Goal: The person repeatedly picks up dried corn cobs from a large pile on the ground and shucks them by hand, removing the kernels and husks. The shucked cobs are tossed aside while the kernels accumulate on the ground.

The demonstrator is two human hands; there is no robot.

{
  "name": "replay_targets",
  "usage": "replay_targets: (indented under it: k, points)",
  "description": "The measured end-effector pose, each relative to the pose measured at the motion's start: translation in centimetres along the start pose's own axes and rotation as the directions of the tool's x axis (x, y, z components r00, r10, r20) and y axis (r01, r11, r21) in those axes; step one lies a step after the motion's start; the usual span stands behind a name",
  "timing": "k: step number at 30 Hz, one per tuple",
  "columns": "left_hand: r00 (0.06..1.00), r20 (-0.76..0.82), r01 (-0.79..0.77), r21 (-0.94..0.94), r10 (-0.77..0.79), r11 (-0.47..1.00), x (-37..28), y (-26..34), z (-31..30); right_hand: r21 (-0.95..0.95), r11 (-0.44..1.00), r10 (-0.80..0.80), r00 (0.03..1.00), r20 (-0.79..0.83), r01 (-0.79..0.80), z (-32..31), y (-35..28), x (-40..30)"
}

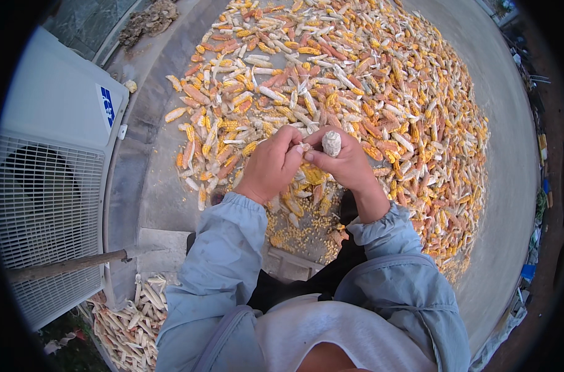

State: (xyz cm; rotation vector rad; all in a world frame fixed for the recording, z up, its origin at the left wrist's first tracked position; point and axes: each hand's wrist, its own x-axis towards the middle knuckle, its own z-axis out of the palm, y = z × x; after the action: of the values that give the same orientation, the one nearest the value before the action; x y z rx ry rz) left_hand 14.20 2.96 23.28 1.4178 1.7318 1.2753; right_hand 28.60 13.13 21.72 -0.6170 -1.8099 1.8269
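My right hand (349, 162) is closed around a pale corn cob (331, 143), whose whitish rounded end sticks up between thumb and fingers. My left hand (275, 162) meets it fingertip to fingertip. Both thumbs press at a small pinkish-white piece (305, 147) between the hands; whether it is part of a cob is not clear. Just below the hands lie yellow ears of corn (313, 174) and loose kernels (305, 232) on the concrete. My left fingers are partly hidden behind the thumb.
A wide heap of corn ears and cobs (403, 102) spreads ahead and right over the concrete floor (500, 139). At left stands an outdoor air-conditioner unit (54, 176), with a wooden handle (68, 266) across it. Stripped cobs (128, 321) are piled at lower left.
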Motion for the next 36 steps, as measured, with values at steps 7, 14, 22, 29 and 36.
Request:
replay_targets:
  k: [7,14,22,29,36]
  points:
    - [0.997,0.049,-0.059,0.057,0.056,0.997,0.3,-1.0,-0.1,0.116,0.967,0.227,0.974,0.013,-0.227,0.3,-0.7,-0.7]
    - [0.867,0.354,0.493,-0.501,-0.352,0.711,0.6,-1.0,-0.9,0.214,0.961,0.176,0.984,0.022,-0.176,0.0,-0.5,-0.3]
    - [0.968,0.157,0.232,-0.25,-0.198,0.94,0.4,-2.6,0.7,0.174,0.965,0.195,0.98,0.026,-0.197,0.2,0.0,-0.3]
    - [0.905,0.286,0.412,-0.403,-0.316,0.817,0.5,-1.3,0.2,0.294,0.916,0.261,0.962,0.085,-0.274,0.0,0.5,-0.6]
    - [0.845,0.418,0.522,-0.515,-0.332,0.679,0.3,-2.2,0.2,0.429,0.883,0.181,0.982,0.061,-0.19,0.3,1.7,-0.7]
